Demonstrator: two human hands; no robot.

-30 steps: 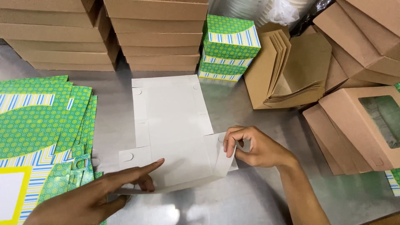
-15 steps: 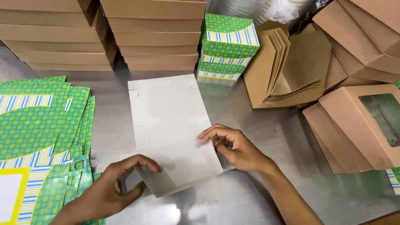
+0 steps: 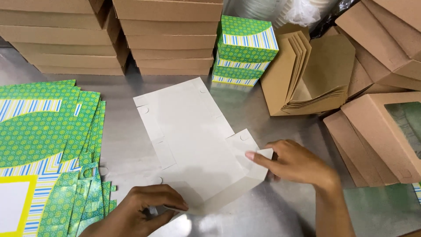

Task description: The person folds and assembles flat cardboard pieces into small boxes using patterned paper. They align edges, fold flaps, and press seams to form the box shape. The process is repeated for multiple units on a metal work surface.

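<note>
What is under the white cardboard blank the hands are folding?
The white cardboard blank lies plain side up on the bare metal table. The left hand and right hand press its near edge. Whether anything lies beneath the sheet is hidden.

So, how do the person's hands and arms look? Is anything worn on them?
Both hands are bare: no gloves, and no rings, watch or bracelet show. The left hand is seen only to the wrist at the bottom edge. The right hand comes with a bare forearm, with no sleeve in view.
</note>
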